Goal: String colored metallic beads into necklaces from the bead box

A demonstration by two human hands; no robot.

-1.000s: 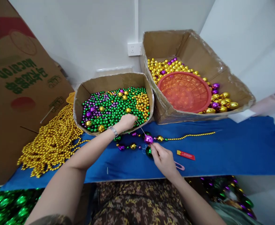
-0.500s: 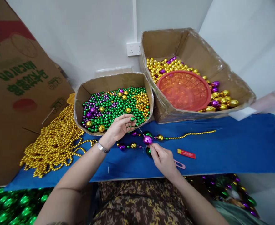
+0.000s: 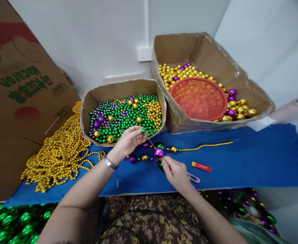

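A small green bead [image 3: 143, 130] is pinched in the fingertips of my left hand [image 3: 129, 139], just in front of the smaller bead box. From it a thin needle or wire slants down to a larger purple bead [image 3: 159, 152]. My right hand [image 3: 175, 172] is closed at the lower side of that purple bead, gripping it or the thread there; exactly which is hidden. Beneath both hands lies a string of mixed beads [image 3: 173, 149] in purple, green and gold, ending on the right in a strand of small gold beads [image 3: 207, 146].
The smaller cardboard box [image 3: 123, 84] holds green, purple and gold beads. A bigger box [image 3: 179, 127] beside it contains gold beads and a red basket [image 3: 199, 98]. Gold bead strands [image 3: 54, 156] are heaped at left. A red-yellow packet [image 3: 201, 166] and pink clip [image 3: 194, 177] rest on the blue cloth [image 3: 253, 162].
Both hands stay almost where they were. The purple bead and the green bead have shifted only very slightly, and the view has moved a little.
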